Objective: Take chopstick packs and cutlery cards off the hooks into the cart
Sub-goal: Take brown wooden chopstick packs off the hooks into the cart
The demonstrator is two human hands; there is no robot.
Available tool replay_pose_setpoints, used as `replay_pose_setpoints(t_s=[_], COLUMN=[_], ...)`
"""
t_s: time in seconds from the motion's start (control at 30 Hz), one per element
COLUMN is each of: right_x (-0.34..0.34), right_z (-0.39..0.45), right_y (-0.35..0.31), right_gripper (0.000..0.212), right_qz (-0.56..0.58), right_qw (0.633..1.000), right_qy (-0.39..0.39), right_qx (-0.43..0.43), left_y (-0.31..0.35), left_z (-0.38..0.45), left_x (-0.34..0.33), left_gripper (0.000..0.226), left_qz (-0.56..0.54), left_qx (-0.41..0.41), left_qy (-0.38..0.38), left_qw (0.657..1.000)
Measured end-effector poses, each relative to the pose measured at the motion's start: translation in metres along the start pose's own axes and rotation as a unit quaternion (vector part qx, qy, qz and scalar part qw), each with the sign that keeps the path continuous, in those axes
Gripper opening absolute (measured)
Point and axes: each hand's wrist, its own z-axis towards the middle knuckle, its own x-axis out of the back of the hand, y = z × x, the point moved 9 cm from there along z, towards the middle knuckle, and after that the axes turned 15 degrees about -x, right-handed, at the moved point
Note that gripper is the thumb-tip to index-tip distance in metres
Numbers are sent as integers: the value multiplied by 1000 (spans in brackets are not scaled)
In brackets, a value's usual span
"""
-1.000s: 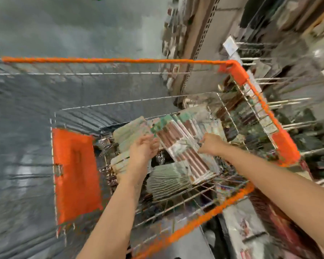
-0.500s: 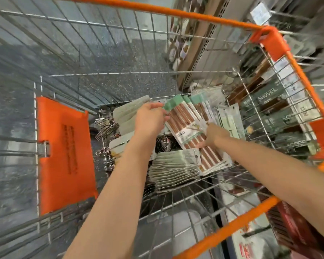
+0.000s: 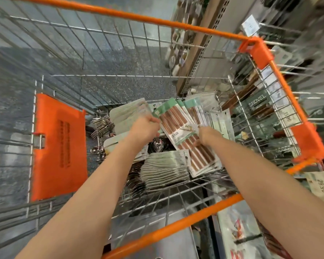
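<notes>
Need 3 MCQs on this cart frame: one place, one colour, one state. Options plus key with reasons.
1. Where are the chopstick packs that both hands hold?
A. inside the cart
B. on a hook
C. on the floor

2. What colour is the cart's rim?
A. blue
B. orange
C. green

3. What is the left hand doing?
A. hanging idle
B. resting on the rim
C. gripping the packs' top edge

Key:
1 A, the packs sit low between the wire walls.
2 B, the rim bars are orange.
3 C, its fingers pinch the green header while the right hand holds the lower part.
</notes>
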Motion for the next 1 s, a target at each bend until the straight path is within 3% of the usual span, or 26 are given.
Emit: replay_pose_setpoints(t_s=[0.1, 0.23, 0.33, 0.43, 0.5, 0.57, 0.67, 0.73, 0.8, 0.9, 1.0], right_x=[0, 27, 48, 66, 69, 67, 63, 62, 59, 54, 46], right_z=[8, -6, -32, -70, -103, -125, -137, -137, -135, -120, -69], right_y=[5, 0, 4, 18, 25, 22, 6, -8, -23, -36, -23], right_gripper=[58, 37, 39, 30, 17, 16, 27, 30, 33, 34, 46], right_qz=[18, 7, 62, 154, 255, 362, 451, 495, 513, 475, 483], right_qw=[999, 998, 991, 972, 940, 885, 829, 800, 779, 808, 846], right_qy=[-31, -2, -50, -115, -175, -250, -287, -300, -325, -310, -211], right_qx=[7, 68, 105, 134, 144, 154, 168, 159, 156, 159, 76], left_y=[-3, 2, 7, -2, -3, 7, 36, 46, 48, 37, 24], left_z=[0, -5, -14, -17, -18, -17, -19, -18, -16, -11, -9], left_x=[-7, -19, -36, -36, -33, -33, -25, -9, 7, 23, 33], left_gripper=[20, 29, 39, 60, 71, 70, 41, 24, 25, 38, 45], left_qz=[66, 143, 196, 165, 76, -70, -283, -347, -321, -258, -173], left_qx=[-6, -24, -33, 14, 37, 37, 8, -27, -66, -75, -58], left_qy=[-29, -98, -182, -188, -156, -112, -11, 68, 111, 160, 196], left_qw=[997, 985, 963, 968, 984, 991, 959, 935, 938, 950, 963])
